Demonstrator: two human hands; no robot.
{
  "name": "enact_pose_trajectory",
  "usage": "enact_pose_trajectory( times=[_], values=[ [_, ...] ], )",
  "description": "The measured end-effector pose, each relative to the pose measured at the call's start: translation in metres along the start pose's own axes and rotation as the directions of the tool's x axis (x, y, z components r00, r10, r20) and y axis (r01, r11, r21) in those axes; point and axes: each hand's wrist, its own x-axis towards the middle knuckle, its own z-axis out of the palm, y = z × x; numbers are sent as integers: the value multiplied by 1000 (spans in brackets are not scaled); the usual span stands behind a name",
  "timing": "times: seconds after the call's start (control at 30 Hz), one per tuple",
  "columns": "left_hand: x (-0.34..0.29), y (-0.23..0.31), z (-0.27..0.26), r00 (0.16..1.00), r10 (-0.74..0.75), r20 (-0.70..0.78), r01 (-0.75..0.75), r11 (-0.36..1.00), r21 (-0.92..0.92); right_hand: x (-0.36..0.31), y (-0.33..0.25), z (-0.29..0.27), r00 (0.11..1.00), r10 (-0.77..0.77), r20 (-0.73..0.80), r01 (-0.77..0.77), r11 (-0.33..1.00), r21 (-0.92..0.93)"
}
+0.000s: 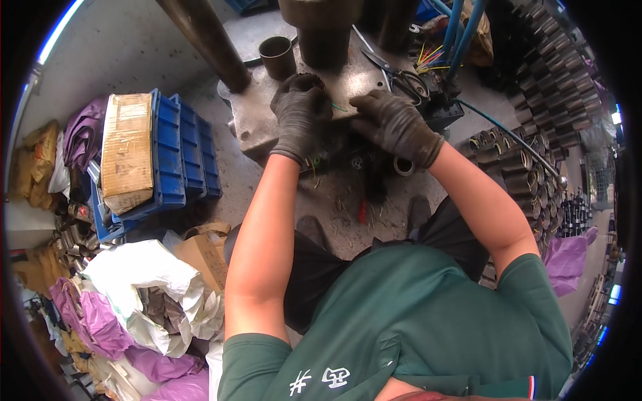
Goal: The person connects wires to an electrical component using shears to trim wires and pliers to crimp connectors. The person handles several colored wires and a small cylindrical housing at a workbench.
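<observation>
Both my hands wear dark grey work gloves over a metal press bed (pixel 257 127). My left hand (pixel 299 110) is closed at the bed's front, its fingers curled round a dark piece that I cannot make out. A short green wire (pixel 340 107) sticks out just right of it. To the right, my right hand (pixel 399 127) is apart from the left, its fingers reaching toward the wire and its thumb separate, with nothing visible in them. Behind my left hand a hollow metal cylinder (pixel 277 59) stands upright. Black-handled scissors (pixel 406 85) lie on the bed beyond my right hand.
A thick press ram (pixel 323 43) hangs behind my hands, with a steel column (pixel 210 43) to the left. Stacked blue crates (pixel 184 150) and a cardboard box (pixel 128 150) stand left. Many metal cylinders (pixel 555 93) are stacked right; a hose (pixel 501 130) crosses there.
</observation>
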Motion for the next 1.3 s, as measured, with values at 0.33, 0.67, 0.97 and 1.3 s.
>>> enact_pose_trajectory(
  times=[0.33, 0.67, 0.97, 1.3],
  values=[
    [0, -18, 9, 997, 72, -17, -72, 997, -30, 60, -1, 20, 964, -143, 223, 237, 844, -481],
    [-3, -11, 6, 986, 138, -96, -140, 990, -16, 36, 26, 46, 1000, 15, -27, -11, 990, 140],
    [1, -9, -1, 993, 87, -75, -80, 992, 94, -31, 9, 16, 890, -418, -181, 387, 904, -182],
    [-3, -17, -8, 996, 92, -1, -92, 995, -25, -81, 56, 20, 930, 78, 358, -61, 996, -58]
  ],
)
